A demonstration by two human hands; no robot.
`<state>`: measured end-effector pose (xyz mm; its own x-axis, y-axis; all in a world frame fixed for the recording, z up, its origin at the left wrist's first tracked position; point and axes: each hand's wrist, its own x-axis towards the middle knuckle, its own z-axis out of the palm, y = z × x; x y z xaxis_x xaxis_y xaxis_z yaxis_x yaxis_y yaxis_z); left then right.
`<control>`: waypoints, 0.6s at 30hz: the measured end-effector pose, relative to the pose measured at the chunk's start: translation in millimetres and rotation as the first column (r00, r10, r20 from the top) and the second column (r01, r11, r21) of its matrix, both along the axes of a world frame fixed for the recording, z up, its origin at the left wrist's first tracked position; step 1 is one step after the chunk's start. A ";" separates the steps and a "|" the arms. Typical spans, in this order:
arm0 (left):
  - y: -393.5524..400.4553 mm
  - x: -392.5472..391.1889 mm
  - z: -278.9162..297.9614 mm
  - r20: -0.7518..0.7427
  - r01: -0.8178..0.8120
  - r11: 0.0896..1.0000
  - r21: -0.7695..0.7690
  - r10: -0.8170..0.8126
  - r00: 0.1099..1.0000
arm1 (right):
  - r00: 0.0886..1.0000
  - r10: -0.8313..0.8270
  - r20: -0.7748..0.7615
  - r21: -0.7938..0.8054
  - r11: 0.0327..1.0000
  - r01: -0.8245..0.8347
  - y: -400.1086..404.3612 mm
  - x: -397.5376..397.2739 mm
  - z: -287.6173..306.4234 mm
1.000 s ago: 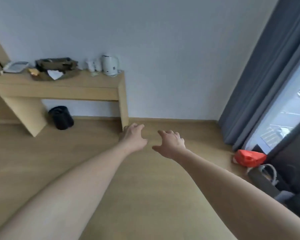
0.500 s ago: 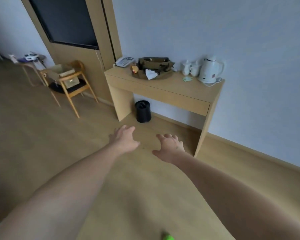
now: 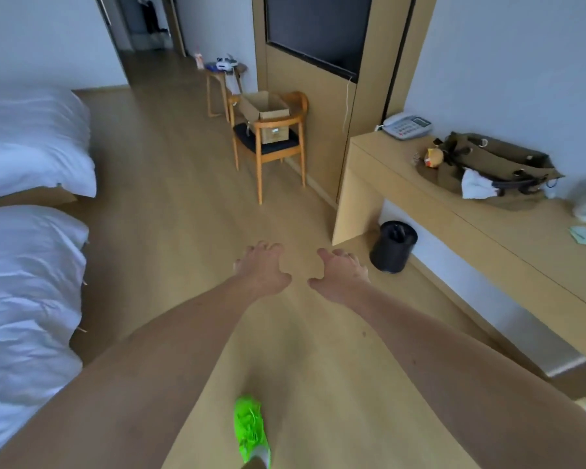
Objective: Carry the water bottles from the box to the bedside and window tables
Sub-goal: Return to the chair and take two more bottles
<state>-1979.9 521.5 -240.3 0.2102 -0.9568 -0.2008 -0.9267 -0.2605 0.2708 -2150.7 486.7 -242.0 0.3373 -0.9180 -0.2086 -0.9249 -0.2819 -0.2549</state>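
**Empty hands over open floor**

Left hand [image 3: 263, 270] and right hand [image 3: 340, 275] reach forward, fingers loosely spread, holding nothing. The box [image 3: 264, 106] sits on a chair [image 3: 274, 147] at 12 o'clock. Bare floor [image 3: 183, 198] runs between beds [image 3: 31, 248] at 9 and desk [image 3: 487, 238] at 3.

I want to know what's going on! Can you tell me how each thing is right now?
Left hand: empty, fingers loosely curled.
Right hand: empty, fingers loosely curled.
Cardboard box: flaps open, on the wooden chair.
Bag: open, on the desk.
Black bin: upright, under the desk.
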 end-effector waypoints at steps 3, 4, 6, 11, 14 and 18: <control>-60.0 65.9 5.6 -0.017 -0.012 1.000 -0.003 0.012 1.000 | 1.000 0.018 -0.017 0.016 1.000 -0.018 -65.9 66.1 3.7; -79.7 88.2 10.4 -0.015 -0.011 1.000 0.002 0.011 1.000 | 1.000 0.017 -0.012 0.016 1.000 -0.017 -87.7 87.8 7.7; -120.0 135.0 21.7 -0.019 -0.038 0.999 0.009 0.038 0.999 | 1.000 0.011 0.007 0.004 1.000 -0.011 -130.6 131.1 18.6; -208.5 233.2 36.9 -0.117 -0.167 0.986 -0.010 0.165 0.979 | 0.998 0.014 0.054 0.011 1.000 -0.014 -220.8 219.6 32.6; -252.0 277.2 30.6 -0.137 -0.177 0.984 -0.002 0.175 0.975 | 0.998 0.021 0.065 0.043 0.999 -0.023 -272.8 270.8 28.8; -321.8 339.2 15.3 -0.098 -0.171 0.985 -0.012 0.169 0.981 | 0.993 0.070 0.098 0.068 0.995 -0.077 -349.1 348.8 15.8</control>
<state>-1640.8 199.8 -225.0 0.3511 -0.9127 -0.2093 -0.8384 -0.4059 0.3638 -1801.9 137.6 -226.2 0.4246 -0.8739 -0.2366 -0.8729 -0.3257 -0.3633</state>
